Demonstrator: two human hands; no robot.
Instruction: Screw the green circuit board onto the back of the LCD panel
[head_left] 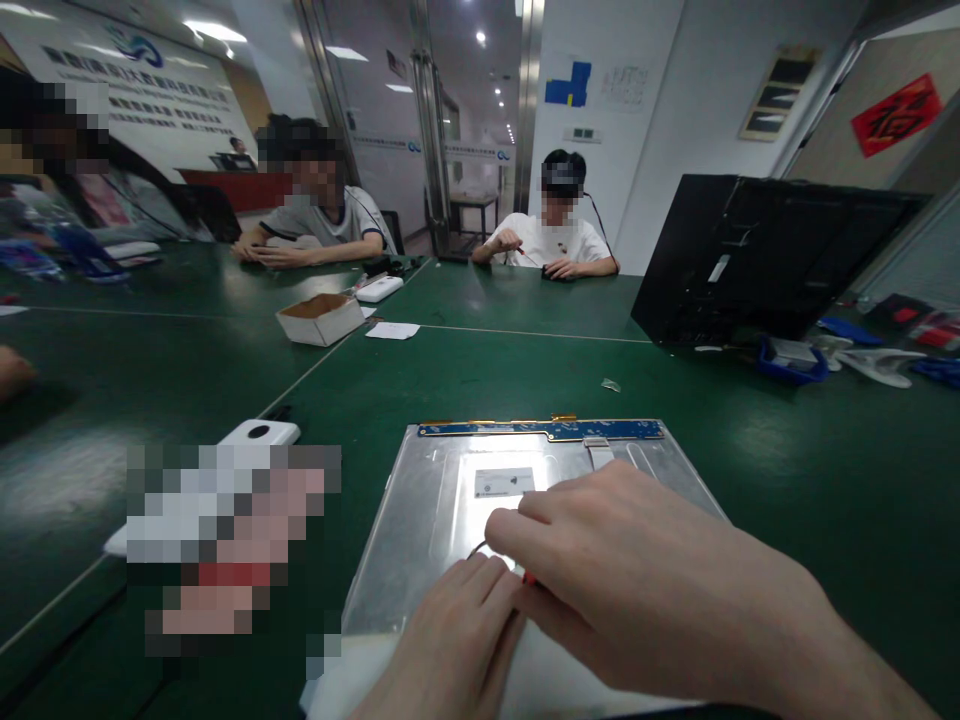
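A flat metal-backed display panel lies on the green table in front of me. A narrow blue circuit board runs along its far edge, and a printed label is stuck on the metal. My right hand is closed above the near part of the panel, its fingers around something small with a red part; its kind is hidden. Close against it is my left hand, fingers together and bent, their tips partly hidden. A thin dark wire shows by the fingertips. Pale sheeting covers the panel's near edge.
A white device lies left of the panel, beside a blurred-out patch. Further off stand an open cardboard box and a black monitor. A blue tray sits under the monitor. Several people sit around the table.
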